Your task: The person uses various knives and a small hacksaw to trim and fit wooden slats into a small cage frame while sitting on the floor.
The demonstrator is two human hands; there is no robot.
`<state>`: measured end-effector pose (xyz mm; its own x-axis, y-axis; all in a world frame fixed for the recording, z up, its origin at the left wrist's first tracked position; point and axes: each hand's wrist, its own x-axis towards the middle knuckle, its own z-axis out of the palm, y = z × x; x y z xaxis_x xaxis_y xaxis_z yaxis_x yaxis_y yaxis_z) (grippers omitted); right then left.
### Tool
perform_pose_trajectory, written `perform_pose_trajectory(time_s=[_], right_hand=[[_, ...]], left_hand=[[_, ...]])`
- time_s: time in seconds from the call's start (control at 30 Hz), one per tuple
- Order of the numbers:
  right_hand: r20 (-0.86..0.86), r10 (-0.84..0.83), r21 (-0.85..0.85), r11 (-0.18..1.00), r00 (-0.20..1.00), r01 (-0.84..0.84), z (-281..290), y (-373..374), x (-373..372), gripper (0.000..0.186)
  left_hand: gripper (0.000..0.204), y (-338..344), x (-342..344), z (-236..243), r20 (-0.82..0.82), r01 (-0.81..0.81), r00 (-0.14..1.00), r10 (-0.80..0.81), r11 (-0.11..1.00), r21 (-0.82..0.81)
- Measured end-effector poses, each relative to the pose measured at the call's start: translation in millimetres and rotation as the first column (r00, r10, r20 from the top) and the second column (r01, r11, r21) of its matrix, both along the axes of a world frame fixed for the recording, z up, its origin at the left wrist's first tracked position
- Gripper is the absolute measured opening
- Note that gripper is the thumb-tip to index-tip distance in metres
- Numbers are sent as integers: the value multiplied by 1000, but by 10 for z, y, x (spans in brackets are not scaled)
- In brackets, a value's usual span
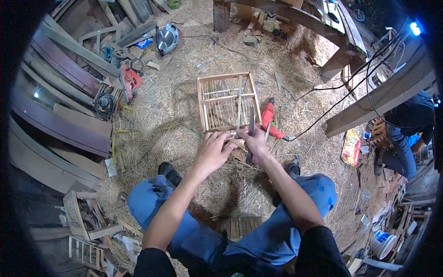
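My right hand (256, 147) is closed round a long dark blade (251, 121), pointing away from me. My left hand (213, 150) is beside it, fingers curled at a thin pale strip (239, 137), just below a small wooden frame (200, 99) with thin slats and a middle bar, lying on the straw-strewn floor. A red power drill (269, 117) with a cord lies along the frame's right side, close to my right hand. The exact grip of my left fingers is small and partly unclear.
Circular saw (167, 40), red power tool (130, 81) and boards (64, 129) lie left and ahead. A timber structure (290, 16) stands ahead. A slanting beam (369, 111), cables and another person (402, 157) are at right, with a white bucket (383, 244) lower down.
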<state>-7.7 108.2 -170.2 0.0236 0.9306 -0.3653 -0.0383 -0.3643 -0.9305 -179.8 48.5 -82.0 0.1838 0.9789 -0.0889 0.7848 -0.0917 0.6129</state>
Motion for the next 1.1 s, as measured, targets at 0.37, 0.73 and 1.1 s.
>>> perform_pose_trajectory(time_s=[0.37,0.73,1.1], right_hand=[[582,665,-234,689,469,-686,-243,-648,840,46],[666,-40,324,915,745,-240,308,-110,593,49],[699,105,242,896,707,-372,334,-44,557,41]], left_hand=[[60,-119,-339,285,-168,-229,966,199,955,-190],[100,213,-334,-454,5,-346,934,357,908,-237],[121,171,-297,-236,242,-391,808,537,796,-463]])
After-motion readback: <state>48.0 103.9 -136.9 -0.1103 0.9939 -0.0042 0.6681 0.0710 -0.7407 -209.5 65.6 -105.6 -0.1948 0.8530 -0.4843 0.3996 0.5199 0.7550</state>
